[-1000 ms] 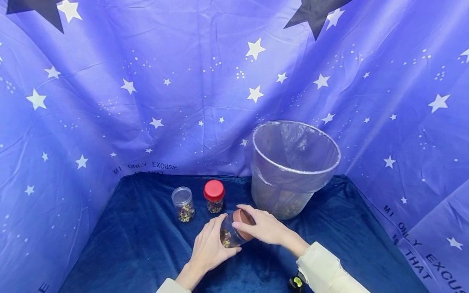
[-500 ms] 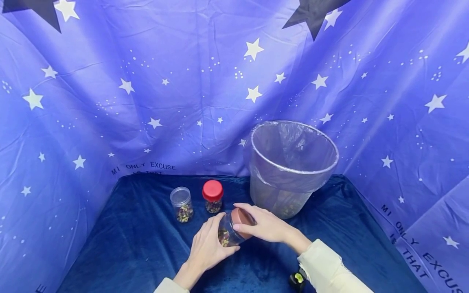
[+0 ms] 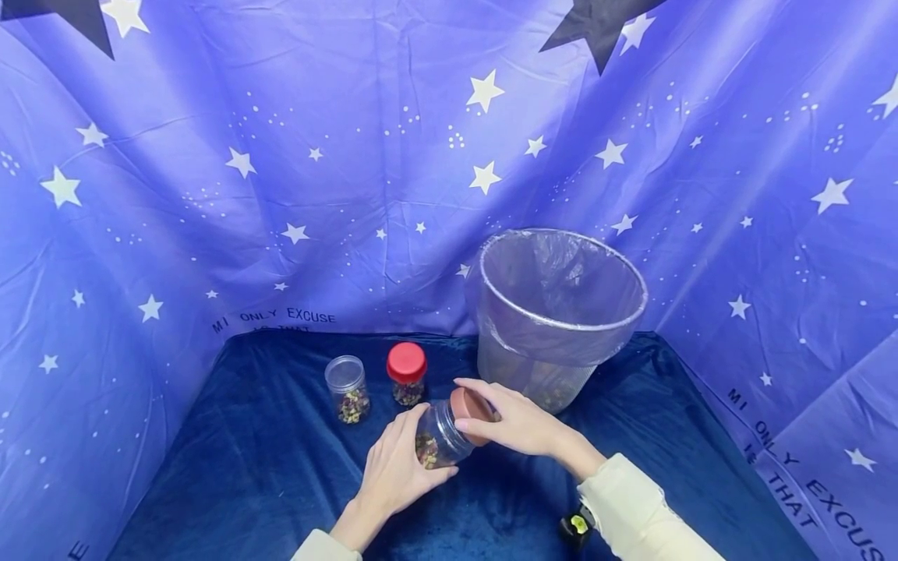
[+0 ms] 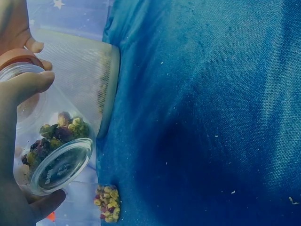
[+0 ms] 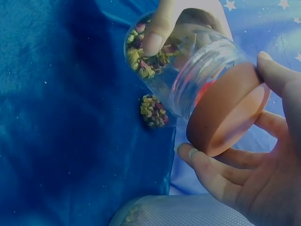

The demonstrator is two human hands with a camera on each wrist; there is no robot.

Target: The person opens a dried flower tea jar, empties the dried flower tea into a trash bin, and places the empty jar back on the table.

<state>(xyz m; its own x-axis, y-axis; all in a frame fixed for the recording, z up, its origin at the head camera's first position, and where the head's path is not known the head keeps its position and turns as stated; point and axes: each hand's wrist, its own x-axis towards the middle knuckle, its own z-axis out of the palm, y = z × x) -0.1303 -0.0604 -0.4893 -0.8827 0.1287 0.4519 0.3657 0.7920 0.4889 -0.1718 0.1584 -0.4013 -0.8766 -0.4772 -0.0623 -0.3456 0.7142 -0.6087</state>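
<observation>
My left hand [image 3: 396,471] grips tilted transparent cylindrical jar [image 3: 436,435] of mixed dried bits [image 4: 61,134], near side of pale mesh wastebasket [image 3: 543,351]. My right hand [image 3: 522,422] holds round terracotta-brown lid [image 5: 230,110] at jar's mouth. Left of wastebasket: red-lidded clear jar [image 3: 407,372]; farther left, small clear jar [image 3: 347,389].

**Two-handed hold: clear jar [image 5: 186,68] and brown lid [image 5: 228,113]**

Left hand [image 5: 163,23]: thumb pressed on the jar wall, over dried yellow-green and pink pieces [image 5: 146,68]. Right hand [image 5: 261,181]: fingers and thumb grip the lid rim. Lid position: at the jar mouth; threaded neck visible. Adjacent: smaller container of similar pieces [image 5: 154,113] on blue cloth [image 5: 61,117]; mesh bin [image 5: 181,212] at lower edge.
</observation>
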